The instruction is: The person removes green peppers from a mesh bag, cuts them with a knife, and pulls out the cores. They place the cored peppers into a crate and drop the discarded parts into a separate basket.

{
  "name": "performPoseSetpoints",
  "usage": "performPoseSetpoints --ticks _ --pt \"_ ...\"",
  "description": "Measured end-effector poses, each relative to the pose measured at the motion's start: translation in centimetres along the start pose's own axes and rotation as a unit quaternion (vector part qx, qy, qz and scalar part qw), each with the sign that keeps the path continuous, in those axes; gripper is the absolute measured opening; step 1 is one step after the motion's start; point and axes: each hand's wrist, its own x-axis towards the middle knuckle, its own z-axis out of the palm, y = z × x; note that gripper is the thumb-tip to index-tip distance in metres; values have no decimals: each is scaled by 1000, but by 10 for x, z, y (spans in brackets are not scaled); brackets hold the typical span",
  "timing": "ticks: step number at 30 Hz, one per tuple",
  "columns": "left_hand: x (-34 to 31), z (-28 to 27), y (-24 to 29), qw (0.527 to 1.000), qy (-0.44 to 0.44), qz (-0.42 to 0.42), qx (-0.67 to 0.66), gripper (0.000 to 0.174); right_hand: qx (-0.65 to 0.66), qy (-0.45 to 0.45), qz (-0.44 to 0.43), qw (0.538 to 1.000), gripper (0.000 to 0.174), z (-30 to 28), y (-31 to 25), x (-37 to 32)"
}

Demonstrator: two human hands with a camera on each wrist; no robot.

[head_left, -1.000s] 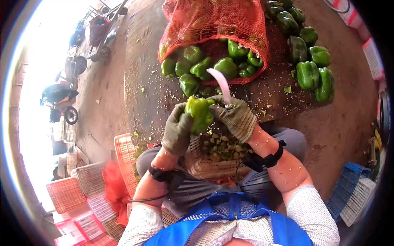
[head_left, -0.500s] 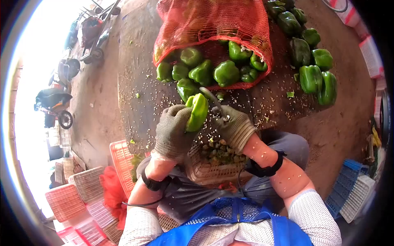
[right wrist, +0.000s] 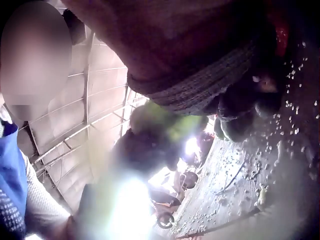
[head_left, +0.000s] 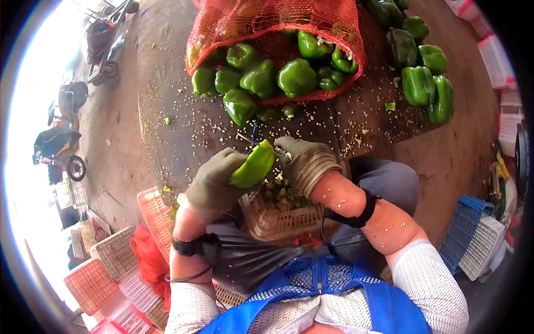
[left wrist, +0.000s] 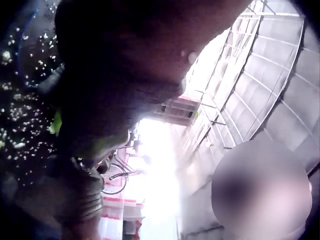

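Observation:
My gloved left hand grips a green bell pepper over my lap; in the left wrist view a strip of the pepper shows under the dark glove. My gloved right hand is curled at the pepper's far end around a knife. Only a thin dark sliver of the knife's blade shows beyond the pepper. The right wrist view shows the glove cuff and the blurred pepper. Below the hands, a woven basket on my lap holds pepper scraps.
An open red mesh sack spills green peppers onto a dark, seed-strewn slab. More peppers lie at the right. Plastic crates stack at the left, with blue and white crates at the right. A motorbike stands far left.
The knife blade, raised above the pepper a second ago, has dropped out of plain sight. My left hand has turned the pepper onto its side and both hands have moved lower.

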Motion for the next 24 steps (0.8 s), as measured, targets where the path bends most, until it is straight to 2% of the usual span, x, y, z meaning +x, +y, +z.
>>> performPoseSetpoints --ticks 1,2,4,5,6,8,9,10,11,12,13,15,16,17,18,20,22,24 --pt "-7 -4 -2 999 2 -10 -50 37 -37 -34 35 998 21 -1 -2 3" --pt "-11 -8 -4 994 22 94 -58 38 -74 -68 70 993 22 -4 -5 5" --pt "-29 -15 10 995 66 8 -80 39 -24 -38 65 997 20 22 22 13" --pt "-24 -16 30 991 115 65 13 44 8 -26 73 997 18 35 28 17" --pt "-21 -8 16 984 142 38 -99 47 101 -19 54 993 18 40 27 18" --pt "-10 2 -9 987 147 49 48 58 275 -23 7 961 19 47 24 17" --pt "-5 4 -6 977 131 0 167 52 192 36 -123 973 24 39 21 20" --pt "-3 9 -2 979 134 -6 156 46 232 10 -109 966 22 27 17 16" --pt "1 13 0 970 139 25 196 40 270 -16 -94 958 21 -5 -5 7" --pt "4 16 3 959 144 57 236 34 341 -40 -71 936 28 -14 -7 4" --pt "5 20 5 948 168 83 257 31 446 -71 -30 892 35 -18 -5 1" --pt "9 14 14 944 95 100 301 30 584 -102 28 805 51 -26 0 -4" --pt "11 11 19 939 57 109 320 30 605 -128 29 785 58 -28 8 -5" --pt "10 12 22 938 48 108 325 31 580 -120 21 806 61 -27 9 -5" --pt "10 14 20 948 74 126 283 34 555 -112 12 824 64 -26 9 -6" --pt "11 18 14 959 120 160 200 41 551 -111 12 827 65 -28 3 -8" --pt "11 17 2 968 172 178 45 64 598 -115 27 793 61 -39 -9 -10" --pt "10 18 -1 975 169 143 11 60 589 -109 24 800 59 -42 -13 -11"
